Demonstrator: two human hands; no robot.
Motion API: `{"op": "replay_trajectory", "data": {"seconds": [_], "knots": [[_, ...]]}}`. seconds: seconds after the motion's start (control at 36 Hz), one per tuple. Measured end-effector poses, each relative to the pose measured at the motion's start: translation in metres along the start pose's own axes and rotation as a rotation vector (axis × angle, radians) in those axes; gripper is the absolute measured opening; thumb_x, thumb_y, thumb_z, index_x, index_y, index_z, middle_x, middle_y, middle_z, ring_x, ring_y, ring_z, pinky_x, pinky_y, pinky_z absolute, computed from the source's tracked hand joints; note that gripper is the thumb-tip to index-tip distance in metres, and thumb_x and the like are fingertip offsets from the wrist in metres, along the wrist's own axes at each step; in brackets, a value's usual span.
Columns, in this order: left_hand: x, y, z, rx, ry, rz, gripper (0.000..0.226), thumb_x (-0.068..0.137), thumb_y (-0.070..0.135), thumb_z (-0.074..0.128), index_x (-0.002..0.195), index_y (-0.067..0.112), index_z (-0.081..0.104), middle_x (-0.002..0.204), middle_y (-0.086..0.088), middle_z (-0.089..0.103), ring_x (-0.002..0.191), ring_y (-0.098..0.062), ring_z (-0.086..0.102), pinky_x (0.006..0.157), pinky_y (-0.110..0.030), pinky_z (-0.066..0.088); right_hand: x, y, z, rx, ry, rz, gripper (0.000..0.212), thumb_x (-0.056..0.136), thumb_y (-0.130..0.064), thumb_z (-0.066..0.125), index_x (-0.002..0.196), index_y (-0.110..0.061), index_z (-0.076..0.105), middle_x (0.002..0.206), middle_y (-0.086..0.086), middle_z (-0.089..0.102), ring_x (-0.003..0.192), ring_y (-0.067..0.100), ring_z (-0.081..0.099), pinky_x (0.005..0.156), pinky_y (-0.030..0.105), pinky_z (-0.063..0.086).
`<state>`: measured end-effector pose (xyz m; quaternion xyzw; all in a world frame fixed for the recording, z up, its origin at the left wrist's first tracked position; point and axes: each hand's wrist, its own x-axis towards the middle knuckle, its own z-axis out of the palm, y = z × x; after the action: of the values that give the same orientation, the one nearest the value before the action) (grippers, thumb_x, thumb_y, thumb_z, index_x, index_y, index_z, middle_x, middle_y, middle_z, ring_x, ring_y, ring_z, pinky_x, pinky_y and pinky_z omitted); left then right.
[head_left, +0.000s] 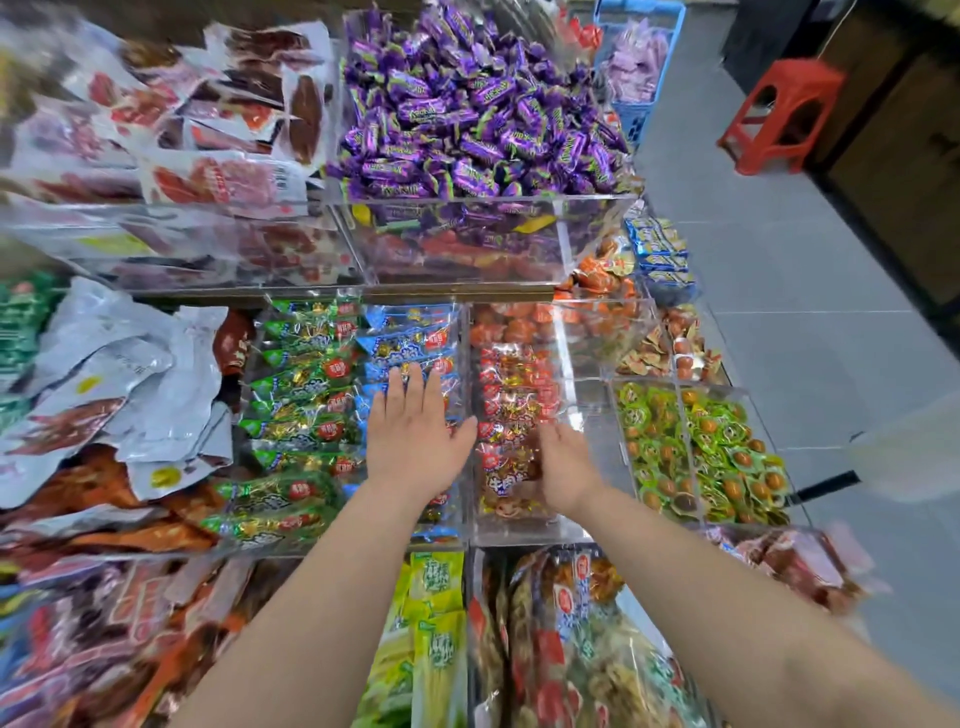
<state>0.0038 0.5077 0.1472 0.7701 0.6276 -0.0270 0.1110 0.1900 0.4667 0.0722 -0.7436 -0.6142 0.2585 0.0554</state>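
Left hand (415, 441) flat over blue packets (410, 343), right hand (563, 467) among red packets (511, 384).

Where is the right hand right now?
Head view, centre-right: the right hand reaches into the red snack packets, beside the left hand over blue packets.

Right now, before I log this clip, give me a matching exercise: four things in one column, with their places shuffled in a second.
Things
1. left hand
2. right hand
3. purple candies
4. stool

Places
A. on the floor, upper right
B. flat over the blue packets
C. heaped in the top clear bin
D. reaching in among the red packets

Pairs: 1-B, 2-D, 3-C, 4-A
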Motion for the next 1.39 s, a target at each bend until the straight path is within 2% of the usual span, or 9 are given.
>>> {"op": "replay_trajectory", "data": {"seconds": [0.17, 0.39, 0.5, 0.67, 0.75, 0.83, 1.03, 1.11, 1.39], "knots": [[-0.002, -0.001, 0.007, 0.001, 0.087, 0.022, 0.075, 0.094, 0.059, 0.021, 0.154, 0.015, 0.009, 0.162, -0.009, 0.006, 0.149, -0.028, -0.001, 0.119, -0.043, 0.001, -0.008, 0.016, -0.008, 0.234, -0.145, 0.357, 0.136, 0.053, -0.043, 0.088, 0.148, -0.021, -0.006, 0.149, 0.013, 0.015, 0.138, 0.032, 0.022, 0.111, 0.041, 0.028], [-0.001, 0.001, 0.010, -0.006, 0.116, 0.007, 0.073, 0.095, 0.055, 0.023, 0.154, 0.016, 0.010, 0.162, -0.009, 0.006, 0.149, -0.026, -0.002, 0.119, -0.042, -0.003, -0.003, 0.008, -0.012, 0.420, -0.405, 0.291, 0.026, 0.077, -0.017, 0.077, 0.093, -0.014, 0.056, 0.084, 0.004, 0.066, 0.070, 0.018, 0.062, 0.063, 0.022, 0.053], [-0.001, 0.001, 0.010, -0.005, 0.126, 0.002, 0.072, 0.095, 0.055, 0.024, 0.154, 0.016, 0.012, 0.162, -0.008, 0.006, 0.149, -0.026, -0.001, 0.119, -0.042, -0.002, 0.006, -0.011, 0.002, 0.194, -0.285, 0.108, 0.049, 0.075, -0.023, 0.077, 0.121, -0.016, 0.061, 0.119, 0.008, 0.063, 0.110, 0.024, 0.058, 0.097, 0.031, 0.046], [-0.001, 0.002, 0.010, -0.011, 0.151, -0.002, 0.071, 0.094, 0.053, 0.030, 0.153, 0.016, 0.019, 0.161, -0.009, 0.012, 0.149, -0.026, 0.003, 0.119, -0.042, 0.001, 0.005, 0.000, 0.002, 0.283, -0.273, -0.008, 0.060, 0.069, -0.018, 0.082, 0.123, -0.014, 0.057, 0.113, 0.003, 0.061, 0.108, 0.018, 0.055, 0.095, 0.020, 0.038], [-0.001, 0.002, 0.010, -0.015, 0.148, 0.001, 0.071, 0.094, 0.053, 0.030, 0.154, 0.016, 0.019, 0.161, -0.009, 0.012, 0.149, -0.026, 0.004, 0.119, -0.041, 0.001, 0.013, 0.023, -0.015, 0.421, -0.628, 0.185, 0.090, 0.070, -0.012, 0.081, 0.141, -0.010, 0.027, 0.116, 0.006, 0.058, 0.104, 0.018, 0.058, 0.089, 0.028, 0.050], [-0.001, 0.002, 0.010, -0.019, 0.152, 0.000, 0.071, 0.094, 0.053, 0.029, 0.154, 0.016, 0.019, 0.161, -0.009, 0.012, 0.149, -0.026, 0.004, 0.119, -0.041, 0.001, 0.021, 0.046, -0.043, 0.621, -0.891, 0.372, 0.126, 0.059, -0.054, 0.082, 0.149, -0.024, -0.002, 0.149, 0.009, 0.033, 0.128, 0.023, 0.042, 0.097, 0.033, 0.046], [-0.001, 0.002, 0.009, -0.033, 0.155, -0.007, 0.069, 0.094, 0.052, 0.030, 0.153, 0.017, 0.020, 0.161, -0.008, 0.012, 0.149, -0.025, 0.005, 0.119, -0.040, 0.000, 0.062, 0.027, -0.034, 1.325, -0.068, 0.591, 0.064, 0.095, -0.060, 0.027, 0.141, -0.017, 0.037, 0.127, 0.003, 0.058, 0.116, 0.017, 0.054, 0.094, 0.036, 0.047], [-0.003, 0.002, 0.009, -0.062, 0.155, -0.008, 0.069, 0.095, 0.051, 0.033, 0.153, 0.018, 0.019, 0.162, -0.007, 0.011, 0.149, -0.024, 0.003, 0.118, -0.037, -0.003, 0.067, 0.006, -0.021, 1.408, -0.085, 0.585, 0.059, 0.095, -0.061, 0.021, 0.109, -0.020, 0.061, 0.063, -0.004, 0.068, 0.056, 0.008, 0.064, 0.047, 0.022, 0.048], [-0.002, 0.003, 0.010, -0.060, 0.159, -0.015, 0.067, 0.095, 0.050, 0.033, 0.153, 0.020, 0.019, 0.162, -0.005, 0.010, 0.150, -0.023, 0.002, 0.118, -0.037, -0.004, 0.089, 0.019, -0.012, 1.408, -0.184, 0.445, 0.057, 0.094, -0.064, 0.017, 0.096, -0.028, 0.062, 0.074, -0.006, 0.074, 0.064, 0.007, 0.070, 0.049, 0.022, 0.051]]}}
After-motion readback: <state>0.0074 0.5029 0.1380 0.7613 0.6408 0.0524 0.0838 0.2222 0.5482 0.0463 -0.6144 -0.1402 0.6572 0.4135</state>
